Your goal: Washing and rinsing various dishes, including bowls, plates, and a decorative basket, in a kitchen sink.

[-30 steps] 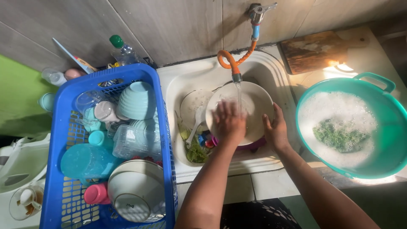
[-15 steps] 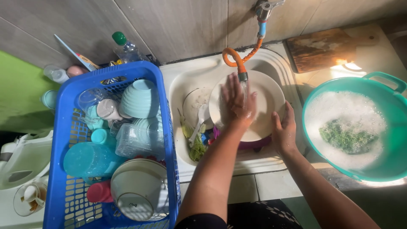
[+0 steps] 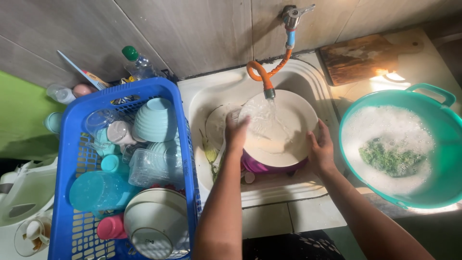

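Both hands grip one white plate [image 3: 284, 130] over the sink [image 3: 211, 96]: left hand [image 3: 237, 132] closed on its left rim, fingers curled over the edge; right hand [image 3: 321, 150] clasping the lower right rim, thumb on the face. Plate sits between the two hands, tilted slightly, directly under the hose nozzle [image 3: 268, 91], with water running onto its upper left area. Neither hand is nearer than the other; each touches an opposite edge, so the plate spans the gap between them. Hose hangs from a wall tap [image 3: 291, 14]. Below the plate: a purple bowl [image 3: 260, 166], touching or just under it; cannot tell which. Another white plate [image 3: 216, 127] lies in the sink behind the left hand, with green scraps [image 3: 209, 154] beside it. Left of the sink, touching its edge, a blue basket [image 3: 72, 159] packed with cups and bowls; little room inside except near the top. Right, a green basin [image 3: 433, 96] of suds, just beside the right forearm. Cutting board [image 3: 365, 58] behind it, well apart from both hands.
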